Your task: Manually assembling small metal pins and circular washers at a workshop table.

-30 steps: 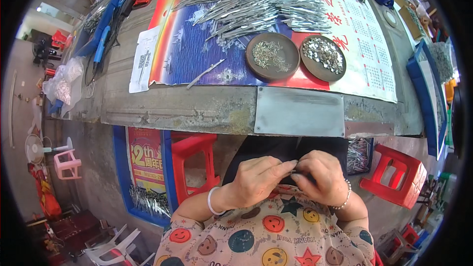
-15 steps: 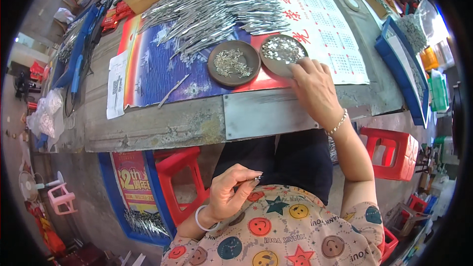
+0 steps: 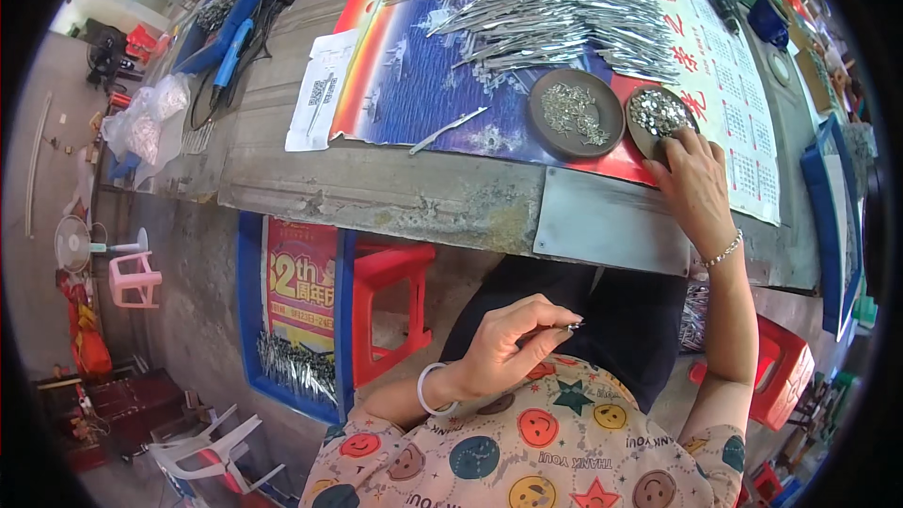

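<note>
Metal bits in the round dish [image 3: 656, 116] lie under the right hand's [image 3: 696, 183] fingertips.

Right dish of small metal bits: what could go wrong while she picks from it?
1. The right hand reaches over the right dish, which sits beside the left dish; a nudge might scatter or mix the bits.
2. The left hand pinches a thin metal piece over the lap, off the table; it could drop unnoticed.

Red stool [image 3: 395, 306], concrete floor [image 3: 202, 320]
</note>
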Action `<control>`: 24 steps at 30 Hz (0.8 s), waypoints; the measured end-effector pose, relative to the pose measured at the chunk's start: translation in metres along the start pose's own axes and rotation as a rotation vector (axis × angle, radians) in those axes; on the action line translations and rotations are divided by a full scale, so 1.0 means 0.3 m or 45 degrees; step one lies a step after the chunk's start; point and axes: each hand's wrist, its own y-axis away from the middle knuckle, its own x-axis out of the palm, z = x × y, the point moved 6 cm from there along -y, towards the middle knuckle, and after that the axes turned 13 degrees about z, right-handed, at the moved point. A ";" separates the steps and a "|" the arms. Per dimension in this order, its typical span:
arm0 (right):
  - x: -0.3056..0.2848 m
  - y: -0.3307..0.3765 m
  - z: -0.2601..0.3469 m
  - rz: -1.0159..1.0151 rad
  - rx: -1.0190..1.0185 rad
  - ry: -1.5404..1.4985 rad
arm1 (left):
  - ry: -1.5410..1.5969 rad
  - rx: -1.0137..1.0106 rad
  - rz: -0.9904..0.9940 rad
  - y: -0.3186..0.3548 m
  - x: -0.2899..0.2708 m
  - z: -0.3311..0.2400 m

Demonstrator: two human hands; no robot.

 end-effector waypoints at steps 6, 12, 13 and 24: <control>0.012 0.006 0.012 0.057 -0.052 0.017 | 0.004 -0.020 0.024 -0.001 0.003 0.013; 0.000 -0.009 0.003 0.085 -0.140 -0.097 | 0.060 -0.052 0.054 -0.001 0.021 0.026; 0.000 -0.015 0.002 0.107 -0.156 -0.134 | 0.055 -0.049 0.052 -0.002 0.023 0.026; 0.000 -0.023 0.002 0.130 -0.247 -0.150 | 0.103 -0.101 0.080 -0.009 0.065 0.044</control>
